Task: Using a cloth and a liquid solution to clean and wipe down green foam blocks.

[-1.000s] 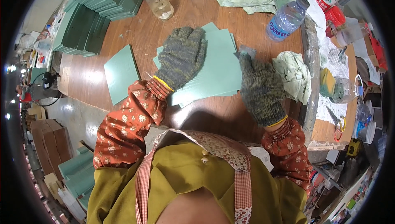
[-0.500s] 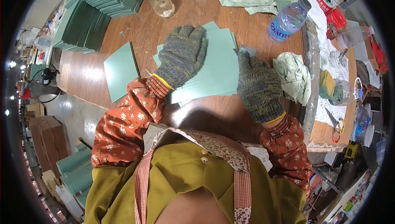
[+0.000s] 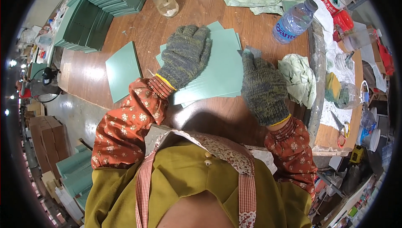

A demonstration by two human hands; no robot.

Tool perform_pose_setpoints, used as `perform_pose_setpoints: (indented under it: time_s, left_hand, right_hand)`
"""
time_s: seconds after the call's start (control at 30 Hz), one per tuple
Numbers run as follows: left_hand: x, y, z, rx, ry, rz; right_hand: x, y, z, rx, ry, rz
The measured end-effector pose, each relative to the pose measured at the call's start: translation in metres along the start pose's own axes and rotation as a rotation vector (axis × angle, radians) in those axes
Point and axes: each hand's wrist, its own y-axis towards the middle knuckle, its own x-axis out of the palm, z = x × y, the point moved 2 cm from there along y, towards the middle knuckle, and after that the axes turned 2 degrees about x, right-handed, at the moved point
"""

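Observation:
Light-green flat panels (image 3: 222,66) lie in a loose, uneven stack on the table in front of me. On the left part of this stack my left hand (image 3: 186,54) rests flat in a grey knit glove with a yellow cuff, fingers stretched out. At the stack's right edge is my right hand (image 3: 264,87), gloved alike, its fingers curled down with their tips mostly hidden. A small dark-grey sheet (image 3: 255,52) pokes out from under those fingers; I cannot make out its material. Another green panel (image 3: 123,72) lies alone to the left of the stack.
Tall stacks of green panels (image 3: 86,26) stand at the back left, near a lidded glass jar (image 3: 164,2). A plastic bottle (image 3: 294,22) and a crumpled pale-green cloth (image 3: 297,79) are to the right. Scissors (image 3: 341,129) lie farther right, past the raised table edge (image 3: 317,69).

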Motion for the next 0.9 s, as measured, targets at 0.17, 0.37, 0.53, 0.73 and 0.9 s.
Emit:
perform_pose_setpoints:
  time_s: [0.17,0.37,0.53,0.73,0.9]
  left_hand:
    - [-0.002,-0.001,-0.001,0.014,-0.005,0.021]
    - [-0.004,0.0,0.002,-0.005,-0.003,0.006]
    - [0.0,-0.002,0.0,0.012,-0.003,0.034]
    - [-0.004,-0.002,0.002,-0.003,0.004,0.014]
    - [-0.005,-0.002,-0.001,-0.021,-0.025,0.032]
  right_hand:
    - [-0.016,-0.008,0.013,0.08,0.156,-0.033]
    - [-0.005,-0.058,0.038,0.243,0.343,0.022]
    - [0.001,-0.065,0.04,0.254,0.396,-0.391]
    - [-0.003,-0.053,0.094,0.411,-0.192,0.164]
    - [0.049,-0.064,0.133,0.44,-0.339,-0.055]
